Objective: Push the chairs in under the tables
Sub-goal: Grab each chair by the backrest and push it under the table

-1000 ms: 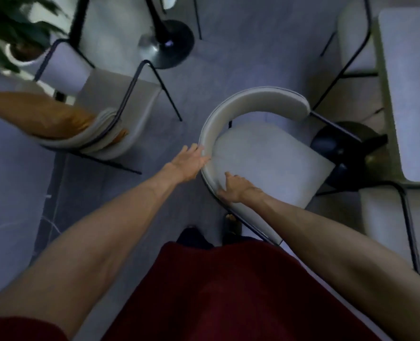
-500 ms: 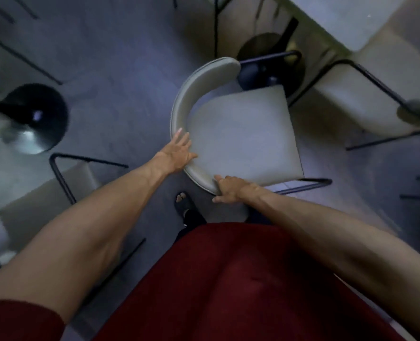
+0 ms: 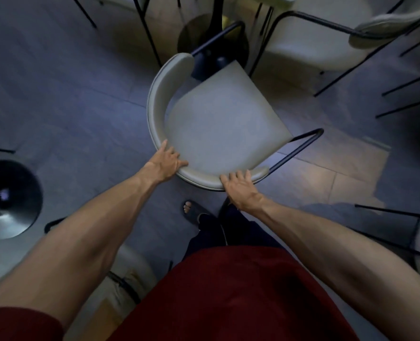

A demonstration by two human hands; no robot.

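Two bare hands are on one grey chair (image 3: 218,124) in the middle of the floor (image 3: 63,94). The left hand (image 3: 166,162) lies on the near-left bend of the curved backrest (image 3: 154,107), its grip loosely spread, fingers flat over the top edge. The right hand (image 3: 239,184) presses on the near-right end of the same backrest, its grip also spread, fingertips on the padding. Neither wraps around the rail.

The chair's seat runs from the near backrest toward the far right, its front corner pointing at a dark round pedestal base (image 3: 211,40) at the far centre; whether the seat's front edge lies under a counter I cannot tell. One black tube arm (image 3: 300,148) sticks out on the right.

A second pale chair (image 3: 327,43) stands far right. Another round pedestal base (image 3: 9,200) sits at the near left. One sandalled foot (image 3: 193,211) shows beneath the backrest.
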